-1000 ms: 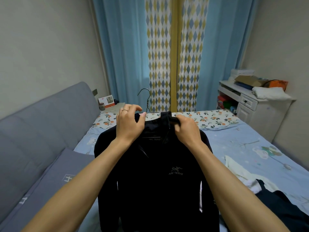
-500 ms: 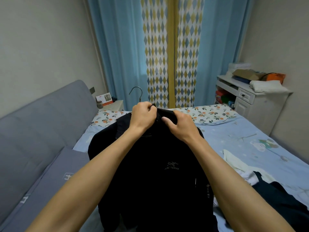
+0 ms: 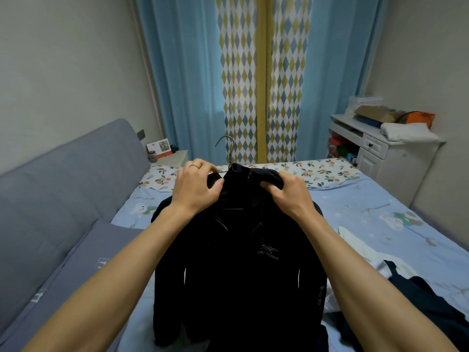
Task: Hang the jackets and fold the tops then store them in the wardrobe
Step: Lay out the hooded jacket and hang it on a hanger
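Black jacket (image 3: pixel 238 262) up over bed (image 3: pixel 380 212) on wire hanger (image 3: pixel 228 151), left hand (image 3: pixel 196 190) pinching collar by hook, right hand (image 3: pixel 289 194) gripping bunched hood; not yet in wardrobe, white top (image 3: pixel 355 242) and dark garment (image 3: pixel 426 301) left unfolded.

Open air fills the frame's upper centre before the curtains (image 3: pixel 264 72), while the black jacket (image 3: pixel 241 262) blocks the lower middle, the grey headboard (image 3: pixel 63 186) crowds the left, and the white cabinet (image 3: pixel 375 153) stands at right.

1 head view, forward-down, close over bed (image 3: pixel 380 199).
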Tool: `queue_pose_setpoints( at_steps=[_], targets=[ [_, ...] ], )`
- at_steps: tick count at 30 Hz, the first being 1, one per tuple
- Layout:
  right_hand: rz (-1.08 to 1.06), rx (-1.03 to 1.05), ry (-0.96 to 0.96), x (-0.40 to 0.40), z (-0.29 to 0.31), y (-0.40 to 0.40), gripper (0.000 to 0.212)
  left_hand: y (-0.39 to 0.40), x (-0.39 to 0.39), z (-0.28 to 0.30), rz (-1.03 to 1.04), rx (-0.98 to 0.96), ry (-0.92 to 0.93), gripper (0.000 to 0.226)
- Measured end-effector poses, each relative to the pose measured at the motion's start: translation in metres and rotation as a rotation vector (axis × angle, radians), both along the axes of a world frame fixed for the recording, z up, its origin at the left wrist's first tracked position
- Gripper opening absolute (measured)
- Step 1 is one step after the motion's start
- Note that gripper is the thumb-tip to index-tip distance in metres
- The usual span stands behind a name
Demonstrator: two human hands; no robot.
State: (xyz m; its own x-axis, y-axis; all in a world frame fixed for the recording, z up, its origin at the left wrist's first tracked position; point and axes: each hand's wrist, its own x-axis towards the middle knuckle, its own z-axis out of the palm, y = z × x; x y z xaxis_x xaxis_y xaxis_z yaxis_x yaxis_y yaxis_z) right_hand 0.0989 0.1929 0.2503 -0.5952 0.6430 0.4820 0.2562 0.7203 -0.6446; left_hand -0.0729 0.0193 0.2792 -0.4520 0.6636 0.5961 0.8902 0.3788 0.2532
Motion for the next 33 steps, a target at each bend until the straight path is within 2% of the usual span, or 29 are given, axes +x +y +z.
queue_pose_setpoints(
  at_steps=[1,3,6,8,11,13,16,19,22,26,30,33],
  targets=[
    [0.019,-0.004,-0.003,-0.001,0.0,-0.001,0.025,0.002,-0.004,-0.001,-0.037,-0.094,0.019,0.032],
    [0.065,-0.017,0.003,-0.006,0.002,-0.006,0.022,0.009,-0.004,0.001,-0.097,-0.148,-0.068,0.027],
    [0.071,-0.036,-0.009,-0.006,0.006,-0.008,0.034,0.015,-0.012,-0.001,-0.089,-0.011,-0.156,0.028],
    [0.033,-0.03,-0.092,0.001,0.01,-0.004,0.043,0.013,-0.018,-0.003,-0.096,0.075,-0.195,0.026],
    [-0.044,-0.018,-0.279,0.01,0.011,0.003,0.045,0.015,-0.023,-0.003,-0.119,0.133,-0.2,0.026],
    [-0.04,-0.028,-0.31,0.011,0.008,0.002,0.047,0.019,-0.023,-0.004,-0.111,0.16,-0.199,0.026],
    [0.056,-0.113,-0.206,0.017,0.006,-0.002,0.058,0.023,-0.025,-0.005,-0.078,0.192,-0.253,0.025],
    [0.112,-0.257,-0.061,0.024,0.001,0.004,0.043,0.026,-0.03,-0.005,-0.05,0.216,-0.333,0.022],
    [0.024,-0.23,-0.048,0.024,-0.01,0.009,0.024,0.029,-0.034,-0.006,-0.065,0.244,-0.4,0.02],
    [-0.092,-0.311,0.142,0.023,-0.017,0.01,0.025,0.038,-0.038,-0.002,-0.134,0.288,-0.483,0.017],
    [-0.105,-0.422,0.175,0.028,-0.021,0.019,0.019,0.041,-0.037,0.004,-0.196,0.311,-0.586,0.015],
    [-0.224,-0.483,0.26,0.029,-0.028,0.021,0.015,0.045,-0.032,0.004,-0.203,0.327,-0.608,0.015]
  ],
)
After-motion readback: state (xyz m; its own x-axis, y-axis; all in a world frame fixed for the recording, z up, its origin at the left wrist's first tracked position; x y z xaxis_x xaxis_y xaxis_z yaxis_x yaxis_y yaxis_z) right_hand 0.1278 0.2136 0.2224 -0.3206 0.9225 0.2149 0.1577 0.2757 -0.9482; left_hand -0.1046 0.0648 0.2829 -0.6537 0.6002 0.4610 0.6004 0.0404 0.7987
